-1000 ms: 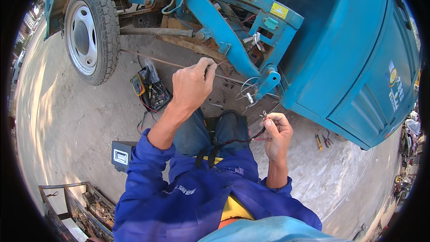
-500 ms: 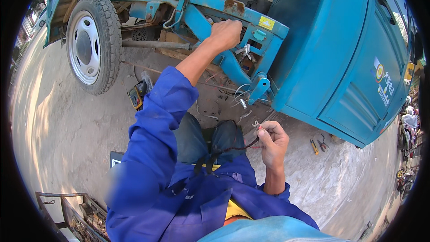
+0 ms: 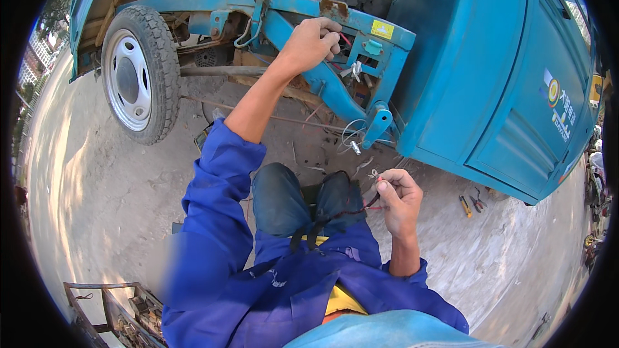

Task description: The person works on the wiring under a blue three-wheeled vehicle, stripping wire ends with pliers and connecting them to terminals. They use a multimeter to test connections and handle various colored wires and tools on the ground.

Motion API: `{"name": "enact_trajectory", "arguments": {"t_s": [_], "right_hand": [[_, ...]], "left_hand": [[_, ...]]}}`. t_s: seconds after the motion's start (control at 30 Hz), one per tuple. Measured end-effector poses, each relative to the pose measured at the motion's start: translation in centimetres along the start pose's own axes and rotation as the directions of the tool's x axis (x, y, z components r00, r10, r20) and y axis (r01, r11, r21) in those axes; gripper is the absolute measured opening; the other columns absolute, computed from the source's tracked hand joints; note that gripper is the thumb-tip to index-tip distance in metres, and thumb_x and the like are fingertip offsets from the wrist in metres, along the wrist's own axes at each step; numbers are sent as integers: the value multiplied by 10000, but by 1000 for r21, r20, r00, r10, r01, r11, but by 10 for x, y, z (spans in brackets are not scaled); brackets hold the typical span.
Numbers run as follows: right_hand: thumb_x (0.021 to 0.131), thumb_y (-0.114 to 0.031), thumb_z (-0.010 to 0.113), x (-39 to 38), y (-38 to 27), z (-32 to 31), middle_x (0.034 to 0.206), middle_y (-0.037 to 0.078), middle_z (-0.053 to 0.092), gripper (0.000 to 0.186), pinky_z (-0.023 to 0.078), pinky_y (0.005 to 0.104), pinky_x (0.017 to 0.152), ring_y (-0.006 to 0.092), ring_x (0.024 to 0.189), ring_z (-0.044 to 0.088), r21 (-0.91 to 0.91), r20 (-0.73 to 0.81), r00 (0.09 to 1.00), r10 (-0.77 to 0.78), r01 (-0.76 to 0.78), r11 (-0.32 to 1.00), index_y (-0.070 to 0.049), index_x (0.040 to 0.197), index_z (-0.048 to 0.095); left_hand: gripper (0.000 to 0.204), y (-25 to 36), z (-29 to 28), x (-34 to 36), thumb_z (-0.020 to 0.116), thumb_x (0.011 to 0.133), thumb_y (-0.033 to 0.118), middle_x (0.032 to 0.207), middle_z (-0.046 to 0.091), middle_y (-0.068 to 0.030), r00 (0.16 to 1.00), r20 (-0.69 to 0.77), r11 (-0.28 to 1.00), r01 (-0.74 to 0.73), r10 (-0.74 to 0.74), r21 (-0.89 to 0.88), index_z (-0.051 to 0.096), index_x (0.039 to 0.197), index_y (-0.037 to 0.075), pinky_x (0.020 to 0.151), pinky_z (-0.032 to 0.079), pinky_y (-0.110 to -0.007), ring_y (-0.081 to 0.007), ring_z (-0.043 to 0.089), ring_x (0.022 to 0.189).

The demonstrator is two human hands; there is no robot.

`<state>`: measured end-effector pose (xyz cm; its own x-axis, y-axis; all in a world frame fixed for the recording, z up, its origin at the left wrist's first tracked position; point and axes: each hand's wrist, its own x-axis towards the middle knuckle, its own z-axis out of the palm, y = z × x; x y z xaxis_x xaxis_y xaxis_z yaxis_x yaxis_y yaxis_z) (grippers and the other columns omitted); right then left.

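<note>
Head cam has the wiring looking partway along at best, I reckon: the cable has a looped, bare-looking tip, but that end isn't joined to anything I can see, just hanging out right of the knees, apart from the blue frame. Right hand has thumb and fingertips pinched on it just below the loops, while the left hand is at the frame's upper edge, left of the corner with the yellow label, fingers curled by a red wire, can't tell if they're gripping it.
</note>
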<state>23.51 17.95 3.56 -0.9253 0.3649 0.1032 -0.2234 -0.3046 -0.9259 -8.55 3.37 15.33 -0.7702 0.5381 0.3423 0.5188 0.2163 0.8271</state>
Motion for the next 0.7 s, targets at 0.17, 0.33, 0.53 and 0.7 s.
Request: {"name": "enact_trajectory", "arguments": {"t_s": [0.17,0.33,0.53,0.7], "right_hand": [[956,-32,742,1,0,-3,905,34,725,132,353,181,548,11,695,549,36,-9,1000,28,-28,999,-8,1075,690],[955,-31,744,4,-3,-5,912,37,727,133,363,184,551,13,700,555,44,-21,1000,5,-4,999,-5,1074,693],[953,-35,748,12,-29,6,919,42,724,137,412,190,575,31,716,583,-66,1,991,-135,135,989,25,1068,703],[948,3,746,36,-68,33,929,36,727,140,481,196,659,46,800,628,-131,46,963,-266,270,954,32,1083,727]], "left_hand": [[468,13,2,-21,550,1004,60,1025,751,-206,998,-29,995,51,-53,-84,493,1404,-177,713,588,-328,-212,747,779],[548,13,17,-33,554,1018,65,1185,709,-264,974,-20,935,209,-224,-287,399,1485,-176,766,610,-330,-260,766,809],[456,-5,34,-37,573,997,-20,1243,691,-250,986,-166,910,-50,-21,-412,464,1421,-145,805,616,-327,-222,750,931],[298,-24,44,-41,567,1018,-22,1245,712,-185,966,-256,858,-160,34,-487,558,1310,-84,851,592,-308,-158,711,946]]}}
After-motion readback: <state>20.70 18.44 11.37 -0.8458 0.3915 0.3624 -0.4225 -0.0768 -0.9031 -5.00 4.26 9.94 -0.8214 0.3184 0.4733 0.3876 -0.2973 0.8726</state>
